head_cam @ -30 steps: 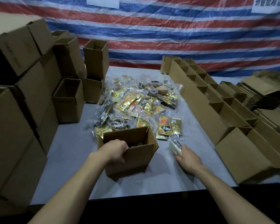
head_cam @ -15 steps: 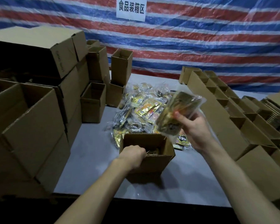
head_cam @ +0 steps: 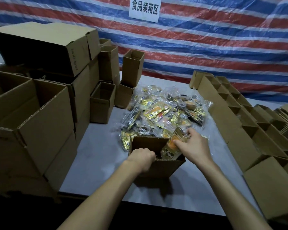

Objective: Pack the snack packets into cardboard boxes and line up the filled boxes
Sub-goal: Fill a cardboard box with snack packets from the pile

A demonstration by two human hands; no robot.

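Fingers (head_cam: pixel 190 131) of the right hand (head_cam: pixel 195 146) pinched a gold-and-orange snack packet (head_cam: pixel 170 147) by its upper end. The left hand (head_cam: pixel 142 156) gripped the open cardboard box (head_cam: pixel 158 168), fingers curled over its near-left rim.

A grey worktop (head_cam: pixel 98 155) stood before a red, white and blue striped tarpaulin (head_cam: pixel 206 39). Stacks of large boxes (head_cam: pixel 40 117) crowded the worktop's left edge. A row of small boxes (head_cam: pixel 229 117) ran along its right edge toward the far right corner; their contents could not be made out. A loose pile of packets (head_cam: pixel 165 113) filled the middle. The open cardboard box sat between that pile and the front edge. The snack packet was tilted, with its lower end already below the rim at the box's right side.

Several things could likely have gone wrong. The packet's slippery film might have slid from a two-finger pinch, dropping it outside the box. Its tilted corner might have caught on the rim and crumpled. The box looked light and sat near the front edge, so a hard push downward could have tipped it or shoved it toward that edge if the left hand loosened. The right wrist hovered just beside the pile's nearest packets and could have swept some along the worktop.
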